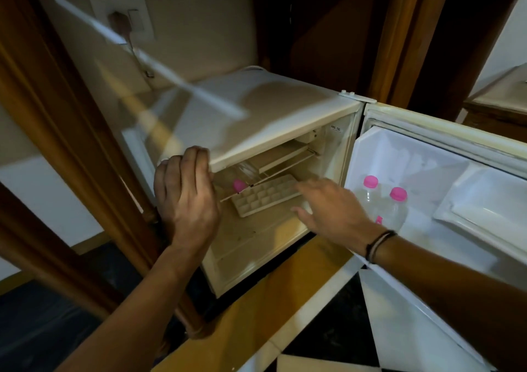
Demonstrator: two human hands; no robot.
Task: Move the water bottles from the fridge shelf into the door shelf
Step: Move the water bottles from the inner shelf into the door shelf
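Observation:
A small white fridge (256,109) stands open, its door (427,172) swung to the right. Two clear water bottles with pink caps (370,182) (398,194) stand upright in the door shelf. A third bottle lies on the wire fridge shelf, only its pink cap (239,185) and clear body showing. My left hand (185,197) rests with curled fingers on the fridge's front left top edge. My right hand (328,206) reaches into the fridge with fingers spread, holding nothing, just right of a white ice cube tray (265,196).
The ice cube tray lies tilted on the wire shelf beside the lying bottle. A lidded compartment (482,200) sits in the door to the right of the standing bottles. A wooden frame (71,132) borders the fridge on the left. A wall socket with a plug (122,18) is behind.

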